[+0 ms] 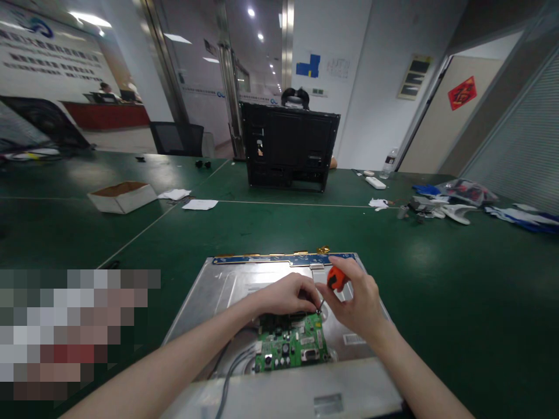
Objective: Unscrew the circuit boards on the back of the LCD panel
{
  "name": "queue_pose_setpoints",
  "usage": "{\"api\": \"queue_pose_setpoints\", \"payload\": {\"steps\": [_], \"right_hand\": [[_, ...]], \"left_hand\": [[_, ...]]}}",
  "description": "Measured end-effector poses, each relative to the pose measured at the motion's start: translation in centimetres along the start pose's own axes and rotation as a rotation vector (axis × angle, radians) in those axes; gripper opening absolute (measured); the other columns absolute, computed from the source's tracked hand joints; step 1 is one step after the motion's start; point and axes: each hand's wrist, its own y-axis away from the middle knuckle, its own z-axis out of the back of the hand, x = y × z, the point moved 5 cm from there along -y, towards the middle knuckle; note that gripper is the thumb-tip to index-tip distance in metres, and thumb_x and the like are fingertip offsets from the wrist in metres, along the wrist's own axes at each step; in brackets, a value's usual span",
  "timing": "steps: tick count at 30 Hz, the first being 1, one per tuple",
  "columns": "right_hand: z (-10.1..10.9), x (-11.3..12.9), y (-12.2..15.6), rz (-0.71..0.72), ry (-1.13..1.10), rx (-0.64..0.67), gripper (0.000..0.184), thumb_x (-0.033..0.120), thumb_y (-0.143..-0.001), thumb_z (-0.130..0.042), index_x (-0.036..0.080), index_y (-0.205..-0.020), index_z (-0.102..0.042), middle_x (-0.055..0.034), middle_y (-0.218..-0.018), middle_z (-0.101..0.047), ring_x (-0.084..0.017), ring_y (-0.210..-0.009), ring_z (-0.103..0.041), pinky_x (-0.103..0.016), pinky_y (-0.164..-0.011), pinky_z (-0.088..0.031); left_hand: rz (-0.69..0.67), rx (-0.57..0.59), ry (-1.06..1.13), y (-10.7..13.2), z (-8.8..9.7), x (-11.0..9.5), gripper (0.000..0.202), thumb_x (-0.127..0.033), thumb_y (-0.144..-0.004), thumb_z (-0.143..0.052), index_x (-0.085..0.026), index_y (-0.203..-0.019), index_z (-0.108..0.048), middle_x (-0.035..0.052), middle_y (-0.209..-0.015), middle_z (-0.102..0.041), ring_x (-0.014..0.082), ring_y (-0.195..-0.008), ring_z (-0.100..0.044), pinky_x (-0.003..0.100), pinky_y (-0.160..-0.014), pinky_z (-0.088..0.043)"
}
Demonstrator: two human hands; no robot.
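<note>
An orange-handled screwdriver (336, 279) is gripped in my right hand (360, 299), its shaft slanting down to the upper right corner of a green circuit board (290, 343). Fingers of my left hand (290, 294) are closed in a pinch beside the screwdriver's tip; whatever is between them is hidden. The board lies on the silver metal back of a display panel (227, 291), with grey cables (236, 364) running from its left side. Along the panel's far edge runs a blue circuit strip (262, 260).
Across the green table (209, 230) a person sits behind an upright black monitor housing (290, 142). A white open box (124, 198) and papers (200, 204) lie to the left. On the right are metal parts (425, 206), a plastic bag (469, 191) and a bottle (388, 164).
</note>
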Motion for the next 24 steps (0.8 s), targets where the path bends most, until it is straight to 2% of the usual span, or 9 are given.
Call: {"api": "queue_pose_setpoints", "payload": {"steps": [6,18,24], "right_hand": [[0.31,0.6,-0.3,-0.016,-0.035,0.031,0.046,0.015,-0.09,-0.049,0.017,-0.136,-0.043,-0.0039,-0.085,-0.062,-0.014,-0.063,-0.059,-0.024,-0.051,-0.051],[-0.05,-0.11,0.21,-0.017,0.01,-0.014,0.045,0.014,-0.088,-0.06,0.022,-0.13,-0.045,0.0029,-0.075,-0.055,-0.011,-0.053,-0.049,-0.022,-0.047,-0.043],[0.17,0.21,-0.06,-0.025,-0.014,0.012,0.042,0.017,-0.09,-0.057,0.02,-0.13,-0.046,-0.0005,-0.079,-0.059,-0.012,-0.056,-0.053,-0.023,-0.048,-0.047]], "left_hand": [[0.003,0.029,-0.005,-0.09,-0.12,0.13,0.01,-0.01,-0.077,-0.07,-0.015,-0.084,-0.076,0.0007,-0.079,-0.072,0.0157,-0.075,-0.064,0.023,-0.071,-0.047],[0.015,0.013,0.035,-0.05,-0.09,0.16,0.017,-0.004,-0.072,-0.068,-0.015,-0.082,-0.076,-0.0002,-0.077,-0.072,0.0153,-0.073,-0.065,0.023,-0.071,-0.049],[-0.012,0.008,-0.01,-0.04,-0.04,0.11,0.014,-0.005,-0.073,-0.07,-0.015,-0.081,-0.076,-0.0001,-0.077,-0.072,0.0156,-0.075,-0.064,0.023,-0.072,-0.047]]}}
